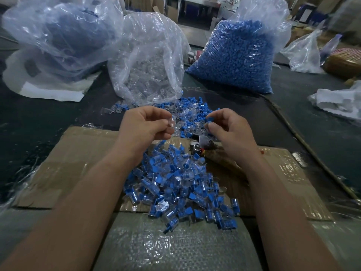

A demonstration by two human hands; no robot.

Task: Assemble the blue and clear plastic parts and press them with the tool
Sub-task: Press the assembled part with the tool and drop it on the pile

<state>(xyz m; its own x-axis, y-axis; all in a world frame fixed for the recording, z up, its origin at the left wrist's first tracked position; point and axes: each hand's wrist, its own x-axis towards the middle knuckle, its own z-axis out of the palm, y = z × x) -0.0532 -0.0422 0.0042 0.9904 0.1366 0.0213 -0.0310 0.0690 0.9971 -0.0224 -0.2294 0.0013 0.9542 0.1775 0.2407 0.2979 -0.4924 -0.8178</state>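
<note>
The left hand [144,126] pinches a clear part [172,122] and the right hand [226,130] pinches a blue part [210,119], the two parts near but apart. Just below them lies the metal tool [203,142], partly hidden by the right hand. Joined pieces [179,188] are heaped between the forearms. Beyond the hands, one bag [148,75] holds clear parts and another bag [240,55] holds blue ones. The contents of a third bag [58,36] are hazy.

No readable text
Nothing legible on the plastic bags [148,55], the cardboard [78,163] or the small parts [175,188].
</note>
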